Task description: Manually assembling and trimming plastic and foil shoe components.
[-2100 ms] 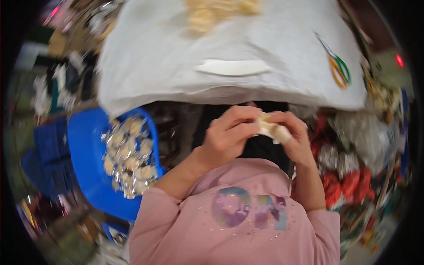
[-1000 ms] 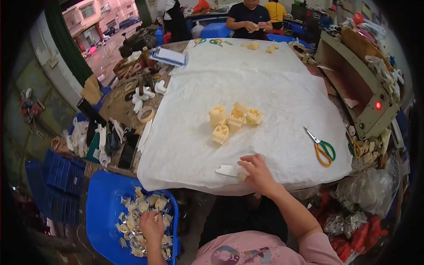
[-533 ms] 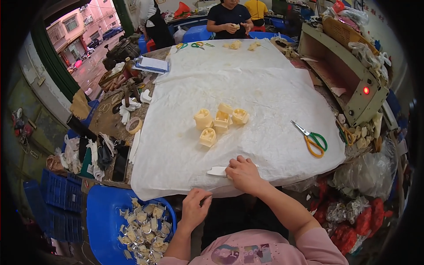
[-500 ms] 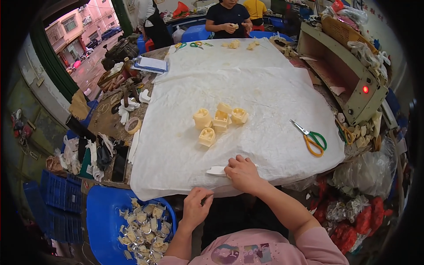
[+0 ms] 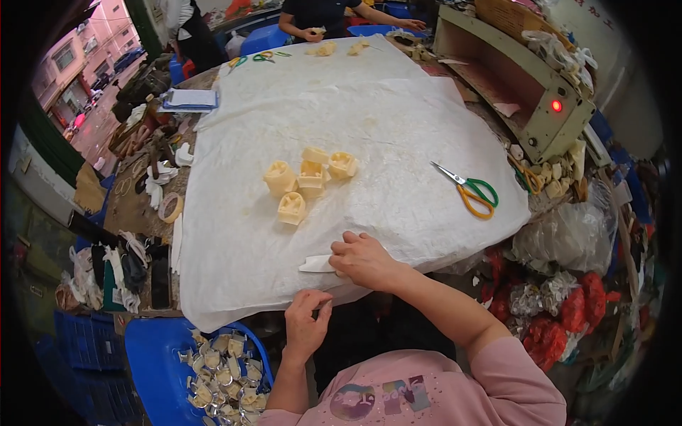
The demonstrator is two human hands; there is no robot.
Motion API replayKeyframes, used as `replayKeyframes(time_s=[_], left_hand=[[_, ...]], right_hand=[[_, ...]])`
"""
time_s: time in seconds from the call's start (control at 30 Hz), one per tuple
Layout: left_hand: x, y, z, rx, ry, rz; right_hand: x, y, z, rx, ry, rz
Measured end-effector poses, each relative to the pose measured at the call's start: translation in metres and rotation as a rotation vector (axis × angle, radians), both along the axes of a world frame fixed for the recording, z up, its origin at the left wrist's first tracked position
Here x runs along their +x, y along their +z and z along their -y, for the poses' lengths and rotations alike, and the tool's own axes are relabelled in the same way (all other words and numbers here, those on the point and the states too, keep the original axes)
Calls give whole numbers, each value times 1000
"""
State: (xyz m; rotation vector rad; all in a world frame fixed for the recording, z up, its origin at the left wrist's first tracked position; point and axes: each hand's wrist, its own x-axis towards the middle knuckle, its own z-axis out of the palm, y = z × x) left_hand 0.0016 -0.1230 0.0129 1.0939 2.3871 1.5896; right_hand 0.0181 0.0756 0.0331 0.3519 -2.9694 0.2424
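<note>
At the near edge of the cloth-covered table my right hand (image 5: 366, 260) is closed over a flat white piece (image 5: 317, 265) with a slanted end. Only its left end shows; the rest is under my fingers. My left hand (image 5: 307, 321) is held at the table's edge, just left of my right one. Its fingers are curled and the thumb comes up to the fingertips; anything between them is too small to make out. Beyond the hands a cluster of cream-coloured moulded parts (image 5: 311, 174) sits on the white cloth (image 5: 234, 241).
Scissors (image 5: 469, 192) with green and orange handles lie to the right. Below left stands a blue tub (image 5: 149, 355) holding many cream pieces. Tape (image 5: 170, 207) and a clipboard (image 5: 190, 99) lie at the left. A metal box (image 5: 547, 117) with a red light stands right; a co-worker (image 5: 320, 15) sits opposite.
The whole view has shifted, so the table appears further left and higher. My right hand stays on the white piece. The co-worker opposite now stretches an arm out to the right.
</note>
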Motion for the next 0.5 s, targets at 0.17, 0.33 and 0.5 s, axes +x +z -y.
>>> replayKeyframes(time_s=[0.17, 0.33, 0.5], left_hand=[[1, -1, -1, -6, -3, 23], [-2, -7, -3, -4, 5, -10], [-6, -8, -8, 1, -1, -70]], right_hand=[[-7, -1, -6, -78, 10, 59], [-7, -1, 3, -53, 2, 40], [-15, -6, -4, -56, -21, -5]])
